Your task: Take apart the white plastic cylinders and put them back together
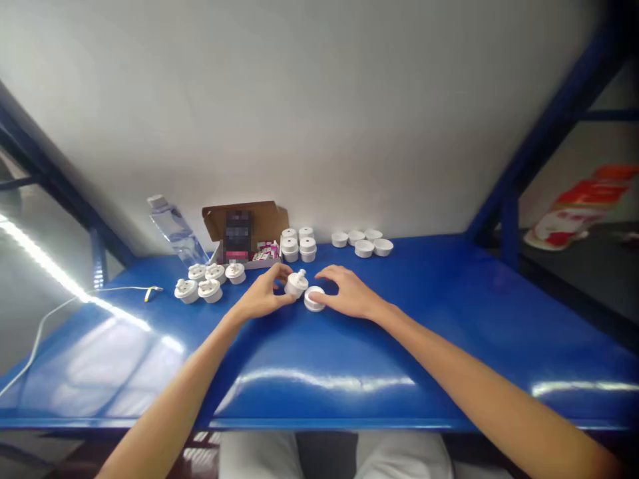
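Between the thumb and fingers of my left hand [264,293] is a white round piece with prongs [296,285], looking like a plug adapter, prongs up and slightly tilted. Just right of it, a small white round cap [314,299] sits on the blue table. My right hand [352,293] is beside this cap, its thumb at the cap's right edge and its fingers curved and apart from the thumb. I cannot tell whether the two white pieces touch.
Several pronged white pieces [210,291] stand on the left. Behind are an open cardboard box [269,216], a clear bottle [177,229], stacked white round pieces [308,249] and several shallow white cups [364,248]. A white cable [40,332] crosses the left side of the blue table [429,293].
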`<state>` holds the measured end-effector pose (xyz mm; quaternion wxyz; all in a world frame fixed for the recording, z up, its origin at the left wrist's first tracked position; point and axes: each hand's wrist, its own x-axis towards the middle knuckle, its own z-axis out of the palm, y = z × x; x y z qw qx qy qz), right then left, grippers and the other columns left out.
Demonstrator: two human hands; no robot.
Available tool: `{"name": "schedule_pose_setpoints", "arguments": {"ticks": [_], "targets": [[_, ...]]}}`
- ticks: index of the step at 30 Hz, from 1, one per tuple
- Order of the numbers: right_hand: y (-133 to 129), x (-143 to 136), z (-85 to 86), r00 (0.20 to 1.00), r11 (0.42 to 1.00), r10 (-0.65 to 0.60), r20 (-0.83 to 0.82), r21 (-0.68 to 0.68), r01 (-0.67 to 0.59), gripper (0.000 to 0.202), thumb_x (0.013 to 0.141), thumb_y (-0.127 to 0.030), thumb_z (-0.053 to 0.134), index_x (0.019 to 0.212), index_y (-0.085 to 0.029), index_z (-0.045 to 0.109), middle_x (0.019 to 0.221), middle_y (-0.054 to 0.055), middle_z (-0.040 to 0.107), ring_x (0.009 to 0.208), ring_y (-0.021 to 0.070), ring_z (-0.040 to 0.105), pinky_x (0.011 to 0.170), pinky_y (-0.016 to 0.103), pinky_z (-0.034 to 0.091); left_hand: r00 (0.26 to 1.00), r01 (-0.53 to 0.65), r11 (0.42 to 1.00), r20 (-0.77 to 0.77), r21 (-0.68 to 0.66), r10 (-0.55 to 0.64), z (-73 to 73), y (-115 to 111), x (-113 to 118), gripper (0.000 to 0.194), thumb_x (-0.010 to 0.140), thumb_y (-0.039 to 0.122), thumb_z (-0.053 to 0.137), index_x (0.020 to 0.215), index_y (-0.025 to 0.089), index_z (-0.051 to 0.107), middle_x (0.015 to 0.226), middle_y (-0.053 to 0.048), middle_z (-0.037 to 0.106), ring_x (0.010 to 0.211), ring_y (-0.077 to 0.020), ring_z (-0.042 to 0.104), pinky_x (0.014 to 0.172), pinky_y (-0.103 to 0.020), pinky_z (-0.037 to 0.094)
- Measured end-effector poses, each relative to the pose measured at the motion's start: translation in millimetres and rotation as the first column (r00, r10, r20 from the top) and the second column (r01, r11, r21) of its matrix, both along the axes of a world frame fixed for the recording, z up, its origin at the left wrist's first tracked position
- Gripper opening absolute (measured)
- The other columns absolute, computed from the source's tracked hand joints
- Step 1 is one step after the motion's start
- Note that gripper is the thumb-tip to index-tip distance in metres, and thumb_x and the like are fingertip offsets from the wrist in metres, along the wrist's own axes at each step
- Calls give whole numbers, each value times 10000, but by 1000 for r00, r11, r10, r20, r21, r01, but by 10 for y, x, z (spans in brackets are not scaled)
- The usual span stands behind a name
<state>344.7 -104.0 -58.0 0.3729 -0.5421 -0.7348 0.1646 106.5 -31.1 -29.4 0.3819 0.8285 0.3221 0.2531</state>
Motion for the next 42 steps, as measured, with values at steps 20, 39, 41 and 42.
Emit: {"name": "schedule_pose_setpoints", "arguments": {"ticks": [20, 39, 41, 42], "targets": [[-77, -129, 56, 912, 979, 180, -369, 154, -131, 288, 847, -294, 727, 1128, -259, 672, 1232, 60, 698, 1171, 253, 660, 1054, 433, 523, 898, 148, 692, 390, -707, 206, -89, -131, 173, 352, 878, 409, 755, 1065, 118, 692, 907, -85, 726, 725, -128, 695, 718, -242, 554], [-98, -176, 14, 875, 990, 138, -464, 58, -126, 312, 837, -330, 766, 1125, -227, 705, 1133, 74, 767, 1031, 262, 743, 889, 401, 624, 930, 115, 833, 354, -541, 101, -77, -166, 159, 474, 813, 479, 809, 1098, 121, 683, 936, -67, 720, 792, -135, 661, 741, -246, 491], [-109, -181, 26, 899, 970, 223, -378, 178, -166, 328, 817, -270, 774, 1139, -245, 720, 1266, 70, 728, 1197, 266, 680, 1046, 421, 553, 949, 112, 780, 300, -615, 100, -80, -171, 162, 537, 900, 606, 655, 1062, 94, 678, 807, -69, 698, 656, -131, 637, 641, -254, 468], [-114, -184, 35, 904, 965, 232, -359, 200, -168, 337, 813, -262, 776, 1145, -251, 723, 1292, 66, 717, 1227, 263, 663, 1076, 423, 532, 953, 114, 768, 289, -630, 95, -77, -174, 163, 564, 920, 633, 608, 1053, 89, 675, 781, -70, 690, 625, -129, 628, 616, -254, 459]]}}
